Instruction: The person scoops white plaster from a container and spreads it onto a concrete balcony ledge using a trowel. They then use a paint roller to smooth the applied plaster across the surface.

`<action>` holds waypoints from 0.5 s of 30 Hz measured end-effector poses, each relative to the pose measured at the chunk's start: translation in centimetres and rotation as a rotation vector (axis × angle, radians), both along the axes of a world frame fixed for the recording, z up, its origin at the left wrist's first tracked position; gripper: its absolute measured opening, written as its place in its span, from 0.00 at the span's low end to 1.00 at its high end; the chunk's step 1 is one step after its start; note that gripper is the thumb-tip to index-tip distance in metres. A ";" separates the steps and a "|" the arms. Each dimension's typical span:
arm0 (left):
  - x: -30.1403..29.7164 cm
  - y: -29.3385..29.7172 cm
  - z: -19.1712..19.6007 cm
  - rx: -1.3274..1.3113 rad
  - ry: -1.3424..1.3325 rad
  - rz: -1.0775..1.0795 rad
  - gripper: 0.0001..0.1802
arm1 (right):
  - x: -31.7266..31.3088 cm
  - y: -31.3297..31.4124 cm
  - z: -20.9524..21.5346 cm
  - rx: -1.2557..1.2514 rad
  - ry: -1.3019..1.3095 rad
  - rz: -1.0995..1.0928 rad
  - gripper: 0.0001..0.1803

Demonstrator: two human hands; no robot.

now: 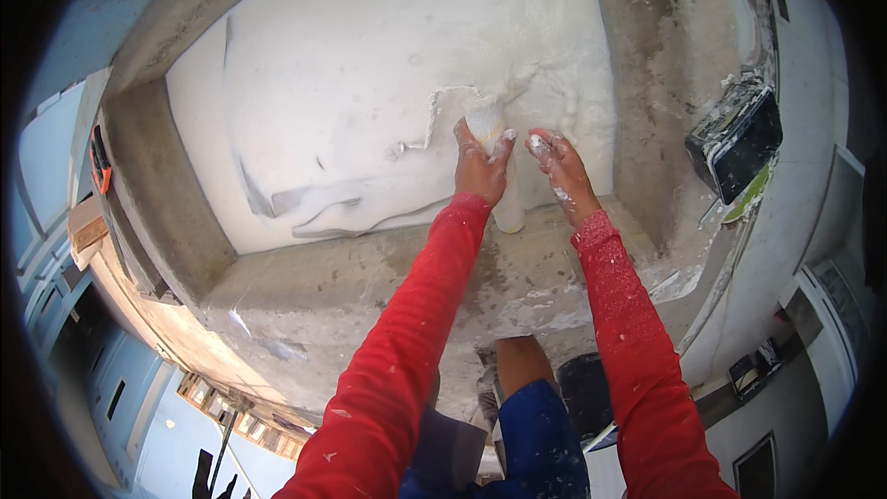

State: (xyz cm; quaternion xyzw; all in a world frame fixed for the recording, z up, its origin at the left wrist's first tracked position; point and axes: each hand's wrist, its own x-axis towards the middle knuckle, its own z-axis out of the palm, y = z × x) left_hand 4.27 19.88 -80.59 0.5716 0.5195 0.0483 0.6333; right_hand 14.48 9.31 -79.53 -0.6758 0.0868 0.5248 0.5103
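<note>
Red sleeves (393, 351) reach over a concrete basin (199, 189) of white mix (351, 65), where I see a roller (484, 115) at the spread thumb and finger of the left hand (481, 173); whether they grip it, I cannot tell. Just beside, apart from it, the right hand (565, 176) hangs, white-smeared fingers loosely curled.

On your right you have a dark rectangular tub (735, 150) caked white on its upper side, with a bright green piece (752, 194) just beside its lower edge. Over to your left, a red-and-black hand tool (100, 161) lies near a brown wooden block (86, 225), and lower down you can see slatted woodwork (248, 426) beside a thin dark pole (222, 452)
</note>
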 end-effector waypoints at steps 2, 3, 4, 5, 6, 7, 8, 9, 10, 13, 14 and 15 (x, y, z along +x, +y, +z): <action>-0.3 0.1 -0.8 -0.108 -0.077 0.041 0.35 | -2.5 0.6 -1.1 0.008 0.056 0.104 0.36; -2.3 1.0 -2.7 -0.188 -0.112 0.085 0.35 | -3.3 1.5 -1.5 -0.017 0.014 0.224 0.37; -3.8 1.9 -3.8 -0.274 -0.148 0.123 0.36 | -3.7 2.3 -2.1 -0.047 -0.031 0.337 0.37; -3.9 2.5 -3.7 -0.136 -0.004 0.005 0.33 | -3.4 2.2 -3.1 -0.100 -0.088 0.434 0.37; -3.6 3.1 -3.1 -0.001 0.130 -0.123 0.30 | -2.8 1.7 -4.5 -0.207 -0.123 0.468 0.38; -3.3 3.7 -2.5 0.139 0.261 -0.249 0.28 | -1.9 1.2 -5.9 -0.314 -0.154 0.502 0.38; -3.4 4.4 -2.1 0.258 0.338 -0.305 0.26 | -1.4 1.4 -7.1 -0.405 -0.179 0.539 0.39; -3.8 5.0 -2.0 0.374 0.416 -0.354 0.24 | -1.0 1.8 -7.8 -0.475 -0.161 0.524 0.38; -4.2 5.5 -1.9 0.490 0.489 -0.404 0.22 | -0.5 2.1 -8.3 -0.547 -0.144 0.506 0.37; -7.8 8.2 -2.7 0.399 0.671 -0.605 0.25 | -1.8 4.8 -6.1 -0.582 -0.104 0.473 0.34; -8.1 8.5 -2.7 0.354 0.695 -0.659 0.26 | -1.7 5.1 -4.8 -0.587 -0.112 0.445 0.33; -8.4 8.6 -2.6 0.354 0.656 -0.635 0.26 | -1.8 4.4 -4.8 -0.492 -0.102 0.389 0.33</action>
